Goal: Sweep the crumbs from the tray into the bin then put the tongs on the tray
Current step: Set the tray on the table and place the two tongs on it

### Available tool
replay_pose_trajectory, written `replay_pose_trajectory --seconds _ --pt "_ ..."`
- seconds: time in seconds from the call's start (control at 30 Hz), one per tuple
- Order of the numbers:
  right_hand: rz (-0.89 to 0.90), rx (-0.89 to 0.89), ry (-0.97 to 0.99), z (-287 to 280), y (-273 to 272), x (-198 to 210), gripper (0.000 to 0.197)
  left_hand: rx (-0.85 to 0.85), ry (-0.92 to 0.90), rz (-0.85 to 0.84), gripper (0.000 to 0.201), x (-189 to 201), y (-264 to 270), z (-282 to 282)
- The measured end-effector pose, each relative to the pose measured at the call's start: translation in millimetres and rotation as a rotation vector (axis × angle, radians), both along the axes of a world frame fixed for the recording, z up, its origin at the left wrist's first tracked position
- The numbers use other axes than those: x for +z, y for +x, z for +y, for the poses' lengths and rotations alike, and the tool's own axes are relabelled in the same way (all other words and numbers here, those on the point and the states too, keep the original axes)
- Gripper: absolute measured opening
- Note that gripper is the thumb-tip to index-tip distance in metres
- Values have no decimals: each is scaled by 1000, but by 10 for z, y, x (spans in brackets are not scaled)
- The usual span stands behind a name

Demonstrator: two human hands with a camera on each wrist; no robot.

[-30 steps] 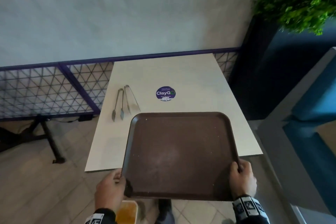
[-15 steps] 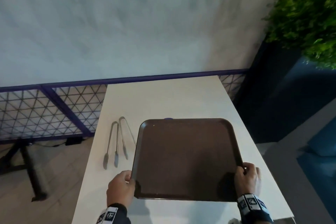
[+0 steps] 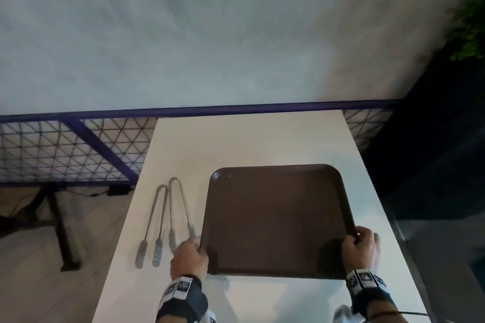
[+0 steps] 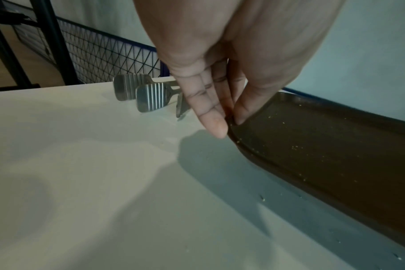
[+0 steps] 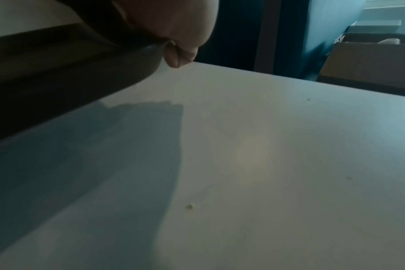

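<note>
Both hands pinch the brown tray [image 3: 275, 220] by its near corners on the table [image 3: 236, 144]: left hand [image 3: 187, 258] fingers [image 4: 210, 117] nearly closed on the rim, right hand [image 3: 360, 250] curled round it. Two tongs [image 3: 168, 220] lie just left of the tray, with bare table beyond its far edge.

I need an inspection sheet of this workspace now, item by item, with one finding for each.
Surface: white table, a few crumbs on it.
Job's things: brown tray on the table, specks still on it; two tongs lie left of the tray; bin not in view.
Clutter: nothing seen.
Grippers: left hand pinches the tray's left rim; right hand grips its right rim.
Cables: dark cable on the floor, left.
Surroundings: wire fence, plant, cardboard box.
</note>
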State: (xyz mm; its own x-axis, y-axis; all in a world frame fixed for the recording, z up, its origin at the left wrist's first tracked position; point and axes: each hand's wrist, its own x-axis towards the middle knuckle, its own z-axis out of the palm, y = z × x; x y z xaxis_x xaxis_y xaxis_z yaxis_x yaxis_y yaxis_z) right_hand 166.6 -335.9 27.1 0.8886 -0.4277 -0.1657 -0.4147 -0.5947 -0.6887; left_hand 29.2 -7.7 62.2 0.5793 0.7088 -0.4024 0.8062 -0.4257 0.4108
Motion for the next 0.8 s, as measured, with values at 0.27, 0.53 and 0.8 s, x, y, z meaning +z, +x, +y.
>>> replay_pose_trajectory --seconds 0.27,0.53,0.8 --pt "-47 16 5 6 292 -273 31 98 41 37 26 -127 204 -151" --pt "-56 80 -31 40 290 -411 37 147 95 23 20 -265 160 -167" --pt "118 191 -73 -96 347 -340 27 138 96 -33 22 -319 92 -174"
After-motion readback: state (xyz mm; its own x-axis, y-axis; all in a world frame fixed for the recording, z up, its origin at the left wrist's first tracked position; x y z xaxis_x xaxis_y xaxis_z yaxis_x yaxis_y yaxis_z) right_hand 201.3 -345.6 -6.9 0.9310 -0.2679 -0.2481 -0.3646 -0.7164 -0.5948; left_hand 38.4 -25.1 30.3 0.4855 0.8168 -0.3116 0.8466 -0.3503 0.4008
